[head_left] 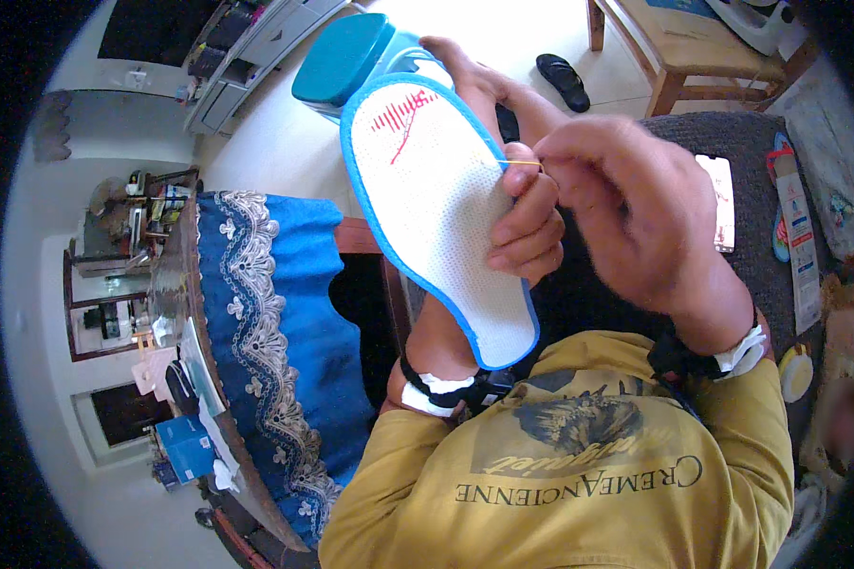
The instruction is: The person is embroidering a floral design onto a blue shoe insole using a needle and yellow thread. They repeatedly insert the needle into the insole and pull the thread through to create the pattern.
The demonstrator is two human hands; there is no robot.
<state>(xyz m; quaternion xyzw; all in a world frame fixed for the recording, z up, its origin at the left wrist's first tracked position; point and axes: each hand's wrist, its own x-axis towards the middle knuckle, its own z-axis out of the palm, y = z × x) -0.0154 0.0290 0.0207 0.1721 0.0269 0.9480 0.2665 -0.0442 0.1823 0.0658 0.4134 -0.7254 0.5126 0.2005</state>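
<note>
A white mesh insole (436, 190) with blue edging is held upright in front of me. Red stitches (408, 119) run across its toe end. My left hand (529, 223) grips the insole at its right edge, fingers wrapped over the front and the rest of the hand behind it. Close by, my right hand (636, 209) is closed in a pinch at the end of a short yellow thread (522, 162). This thread stretches from the insole's edge, past the left fingertips, to the right fingers. Whether a needle is in the pinch cannot be made out.
A teal-lidded container (343, 59) stands beyond the insole. At left is a table with a blue lace-trimmed cloth (294, 284). A wooden chair (697, 47) and a black slipper (563, 82) are at the far right. A white card-like item (719, 199) lies on the dark seat.
</note>
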